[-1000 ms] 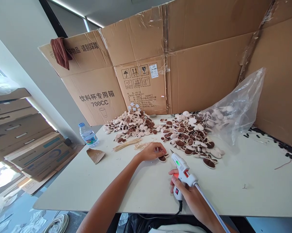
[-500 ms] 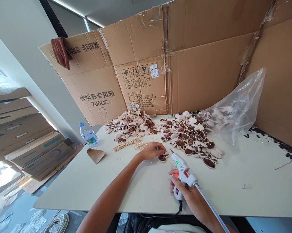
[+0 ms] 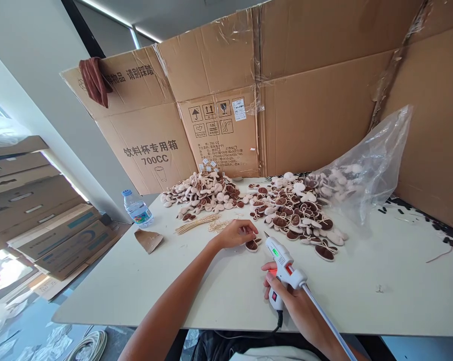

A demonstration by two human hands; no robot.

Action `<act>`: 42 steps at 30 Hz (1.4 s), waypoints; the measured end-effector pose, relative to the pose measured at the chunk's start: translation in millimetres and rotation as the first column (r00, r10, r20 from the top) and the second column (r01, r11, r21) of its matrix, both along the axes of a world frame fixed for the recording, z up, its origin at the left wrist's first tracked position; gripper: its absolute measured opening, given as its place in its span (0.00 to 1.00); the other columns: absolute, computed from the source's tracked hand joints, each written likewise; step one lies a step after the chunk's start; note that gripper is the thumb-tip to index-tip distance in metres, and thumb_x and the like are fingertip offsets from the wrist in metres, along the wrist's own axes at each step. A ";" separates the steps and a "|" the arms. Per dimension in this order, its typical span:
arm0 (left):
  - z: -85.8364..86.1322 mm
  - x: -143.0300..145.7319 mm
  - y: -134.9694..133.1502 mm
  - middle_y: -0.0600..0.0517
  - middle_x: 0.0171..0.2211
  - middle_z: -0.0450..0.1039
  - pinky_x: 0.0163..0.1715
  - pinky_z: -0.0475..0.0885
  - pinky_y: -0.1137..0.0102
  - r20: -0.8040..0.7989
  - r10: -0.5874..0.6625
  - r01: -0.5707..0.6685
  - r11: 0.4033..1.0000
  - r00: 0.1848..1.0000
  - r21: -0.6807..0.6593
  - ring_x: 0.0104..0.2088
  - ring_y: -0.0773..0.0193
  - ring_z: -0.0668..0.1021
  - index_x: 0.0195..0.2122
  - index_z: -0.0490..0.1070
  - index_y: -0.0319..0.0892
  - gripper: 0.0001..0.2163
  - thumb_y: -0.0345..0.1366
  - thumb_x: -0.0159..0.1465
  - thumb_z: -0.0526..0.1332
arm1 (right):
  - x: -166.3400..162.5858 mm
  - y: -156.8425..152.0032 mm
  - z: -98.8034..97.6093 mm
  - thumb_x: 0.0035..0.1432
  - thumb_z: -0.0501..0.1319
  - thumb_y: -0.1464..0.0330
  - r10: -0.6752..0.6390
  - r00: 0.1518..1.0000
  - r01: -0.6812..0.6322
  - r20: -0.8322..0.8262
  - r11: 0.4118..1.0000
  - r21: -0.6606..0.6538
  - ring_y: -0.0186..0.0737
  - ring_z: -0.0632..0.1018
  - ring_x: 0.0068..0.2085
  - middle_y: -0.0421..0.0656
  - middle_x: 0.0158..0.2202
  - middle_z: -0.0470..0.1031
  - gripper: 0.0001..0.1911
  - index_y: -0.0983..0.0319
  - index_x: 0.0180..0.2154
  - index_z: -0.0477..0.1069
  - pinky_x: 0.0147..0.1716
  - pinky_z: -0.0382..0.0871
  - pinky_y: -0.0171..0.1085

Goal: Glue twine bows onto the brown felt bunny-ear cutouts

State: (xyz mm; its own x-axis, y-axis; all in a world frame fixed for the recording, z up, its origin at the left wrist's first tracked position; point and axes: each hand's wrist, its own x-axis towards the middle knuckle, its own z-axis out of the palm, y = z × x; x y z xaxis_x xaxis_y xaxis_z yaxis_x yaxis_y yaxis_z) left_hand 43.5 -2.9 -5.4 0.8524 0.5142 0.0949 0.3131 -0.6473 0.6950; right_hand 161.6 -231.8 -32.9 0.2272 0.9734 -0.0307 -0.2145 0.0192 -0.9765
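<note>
My right hand [image 3: 286, 293] is wrapped round the handle of a white hot glue gun [image 3: 281, 253] with an orange trigger and a small green display. A long clear glue stick [image 3: 326, 316] runs out of its back, and the nozzle points up and left. My left hand [image 3: 237, 234] is curled with fingertips pinched at the upper edge of a small brown plush piece with a pale rim [image 3: 252, 245], which lies on the table. Just right of that piece is the nozzle, apart from it. The fingertips partly hide the piece's top.
Two heaps of brown and cream plush pieces [image 3: 292, 213] lie at the back, one partly inside a clear plastic bag [image 3: 380, 165]. Bundled cream cords [image 3: 196, 224], a brown paper scrap [image 3: 148, 241] and a water bottle [image 3: 138, 208] are on the left. Cardboard [image 3: 316, 110] walls the table's back.
</note>
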 end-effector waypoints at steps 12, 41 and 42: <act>-3.8 0.6 1.1 0.51 0.35 0.82 0.42 0.70 0.71 0.011 -0.031 0.031 1.000 0.999 -0.001 0.36 0.65 0.80 0.40 0.80 0.42 0.06 0.35 0.63 0.65 | -4.1 5.3 -12.0 0.58 0.63 0.43 -0.075 0.995 0.077 0.060 0.996 -0.034 0.43 0.77 0.28 0.39 0.28 0.73 0.29 0.60 0.46 0.71 0.31 0.69 0.42; 0.9 -1.3 0.5 0.51 0.35 0.81 0.34 0.68 0.71 -0.039 0.050 -0.047 0.996 0.998 0.072 0.32 0.65 0.76 0.38 0.80 0.43 0.11 0.42 0.68 0.60 | -6.6 6.1 -12.5 0.55 0.64 0.41 -0.118 0.992 0.120 0.052 0.992 -0.033 0.44 0.77 0.27 0.39 0.26 0.73 0.31 0.60 0.44 0.72 0.31 0.70 0.43; 1.5 -1.5 0.3 0.51 0.35 0.81 0.34 0.68 0.71 -0.043 0.044 -0.041 0.997 0.998 0.063 0.32 0.65 0.76 0.38 0.80 0.43 0.12 0.43 0.68 0.59 | -6.8 5.8 -11.7 0.55 0.64 0.42 -0.114 0.992 0.116 0.051 0.993 -0.032 0.44 0.77 0.27 0.39 0.27 0.73 0.30 0.60 0.44 0.72 0.31 0.70 0.43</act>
